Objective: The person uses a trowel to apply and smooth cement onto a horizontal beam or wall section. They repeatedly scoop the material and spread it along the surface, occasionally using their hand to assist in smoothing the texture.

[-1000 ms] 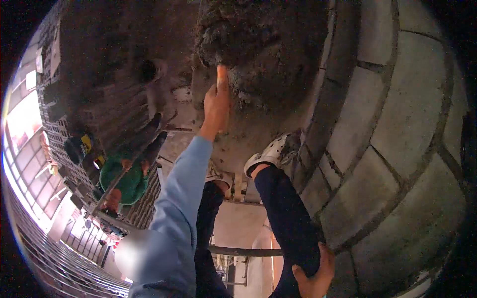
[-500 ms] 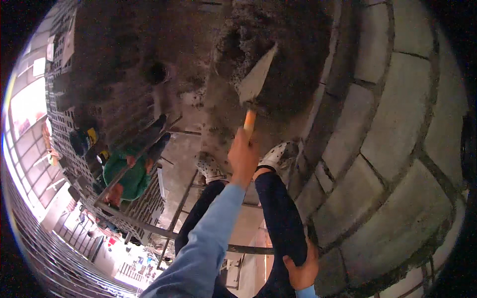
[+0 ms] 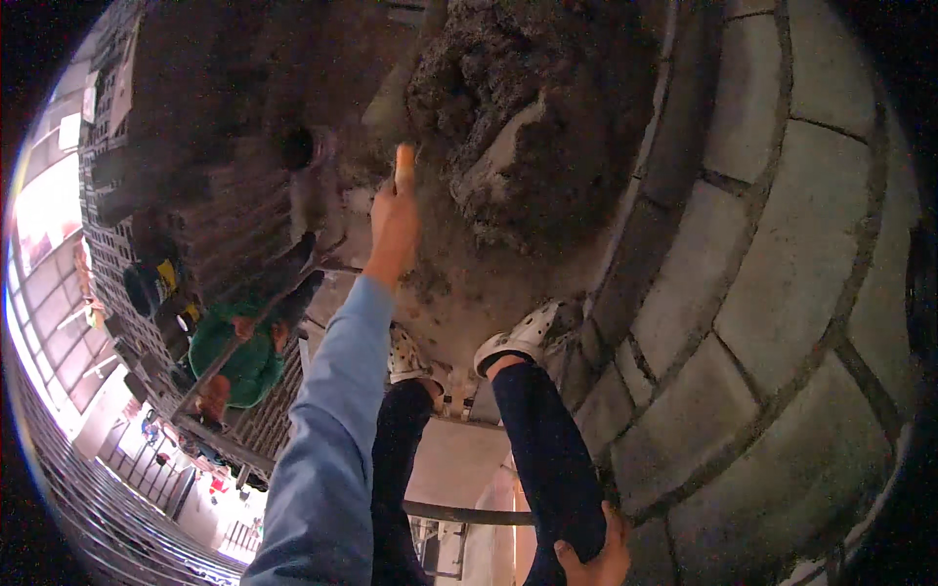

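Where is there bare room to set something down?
The platform strip between the dark mortar heap and the white shoes looks mostly bare. Crowded: the heap's left edge, where the left hand holds the trowel.

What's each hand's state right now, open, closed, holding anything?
Left hand: closed, holding the orange-handled trowel.
Right hand: open, thumb apart, resting on the right knee.

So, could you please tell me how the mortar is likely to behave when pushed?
The mortar probably yields yet keeps its shape, judging by its lumpy surface and smooth flattened face. It seems unlikely to roll, being a broad, irregular heap. Its dense look suggests real weight.
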The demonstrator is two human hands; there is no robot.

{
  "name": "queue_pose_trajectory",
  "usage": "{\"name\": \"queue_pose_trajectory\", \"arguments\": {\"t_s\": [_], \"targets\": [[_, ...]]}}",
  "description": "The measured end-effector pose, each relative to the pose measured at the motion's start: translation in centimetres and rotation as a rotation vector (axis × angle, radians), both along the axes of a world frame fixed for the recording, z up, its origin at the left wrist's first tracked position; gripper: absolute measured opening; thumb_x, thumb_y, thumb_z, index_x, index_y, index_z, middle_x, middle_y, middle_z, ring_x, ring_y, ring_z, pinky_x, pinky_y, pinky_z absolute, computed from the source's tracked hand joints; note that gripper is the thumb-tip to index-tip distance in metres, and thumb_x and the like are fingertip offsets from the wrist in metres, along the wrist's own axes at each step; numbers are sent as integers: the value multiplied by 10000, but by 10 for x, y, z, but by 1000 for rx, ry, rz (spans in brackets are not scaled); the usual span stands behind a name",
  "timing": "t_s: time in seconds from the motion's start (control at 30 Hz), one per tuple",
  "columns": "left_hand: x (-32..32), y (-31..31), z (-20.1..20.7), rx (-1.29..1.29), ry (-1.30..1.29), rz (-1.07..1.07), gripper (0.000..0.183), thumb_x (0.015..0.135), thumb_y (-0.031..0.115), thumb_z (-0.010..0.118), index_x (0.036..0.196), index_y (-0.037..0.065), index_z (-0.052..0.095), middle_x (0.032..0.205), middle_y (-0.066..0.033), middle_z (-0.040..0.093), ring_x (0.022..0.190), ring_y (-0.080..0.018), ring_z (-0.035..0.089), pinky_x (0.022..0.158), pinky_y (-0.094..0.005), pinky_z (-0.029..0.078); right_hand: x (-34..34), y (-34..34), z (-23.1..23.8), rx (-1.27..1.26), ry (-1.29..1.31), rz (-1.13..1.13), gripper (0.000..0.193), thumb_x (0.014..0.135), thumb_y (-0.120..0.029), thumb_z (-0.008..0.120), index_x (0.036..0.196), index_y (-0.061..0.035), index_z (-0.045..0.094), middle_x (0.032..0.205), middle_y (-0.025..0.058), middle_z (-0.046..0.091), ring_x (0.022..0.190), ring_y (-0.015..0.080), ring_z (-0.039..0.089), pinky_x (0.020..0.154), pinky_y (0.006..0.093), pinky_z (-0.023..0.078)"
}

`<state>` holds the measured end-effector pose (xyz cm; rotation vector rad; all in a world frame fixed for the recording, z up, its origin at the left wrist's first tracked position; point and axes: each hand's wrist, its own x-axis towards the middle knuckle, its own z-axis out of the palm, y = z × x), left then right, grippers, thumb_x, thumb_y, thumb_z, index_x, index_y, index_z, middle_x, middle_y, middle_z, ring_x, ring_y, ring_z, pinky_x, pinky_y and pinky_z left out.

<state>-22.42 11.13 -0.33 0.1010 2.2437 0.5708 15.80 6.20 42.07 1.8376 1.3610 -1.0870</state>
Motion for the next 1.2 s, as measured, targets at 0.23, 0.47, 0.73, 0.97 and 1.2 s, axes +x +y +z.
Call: {"name": "queue_pose_trajectory", "arguments": {"t_s": [0.23, 0.47, 0.73, 0.97, 1.2], "targets": [[9, 91, 59, 123, -123, -62, 525, 1033, 479, 474, 1133, -20, 605, 895, -174, 668, 747, -273, 677, 691, -456, 500, 0, 7, 1, 20, 64, -16, 768, 803, -305, 794, 1452, -30, 489, 1402, 297, 531, 1284, 493, 500, 1084, 514, 409], [40, 42, 59, 92, 70, -281, 476, 1036, 420, 501, 1210, -15, 585, 978, -256, 686, 807, -416, 690, 718, -506, 530, 9, -7, 3, 126, 82, 103, 792, 819, -377, 779, 1461, -29, 472, 1417, 297, 519, 1275, 501, 504, 1088, 520, 405], [122, 8, 56, -5, 355, -457, 553, 995, 291, 585, 1453, 25, 426, 1134, -239, 671, 877, -438, 692, 726, -518, 555, 16, -19, -4, 18, 100, 61, 884, 701, -339, 846, 1437, -27, 468, 1408, 279, 517, 1286, 470, 512, 1083, 515, 437], [156, -21, 127, -8, 157, -532, 574, 987, 285, 583, 1465, 24, 401, 1144, -231, 665, 880, -428, 698, 711, -521, 559, -1, -40, 2, 108, -28, -9, 807, 684, -276, 831, 1402, -76, 520, 1322, 255, 591, 1227, 453, 571, 1012, 496, 487], [147, -57, 127, 70, 246, -417, 529, 996, 307, 576, 1433, 34, 457, 1139, -223, 686, 909, -429, 696, 734, -517, 556, 6, -63, 1, 167, 46, 62, 797, 672, -276, 835, 1382, -83, 528, 1324, 240, 571, 1168, 456, 597, 974, 501, 506]]}}
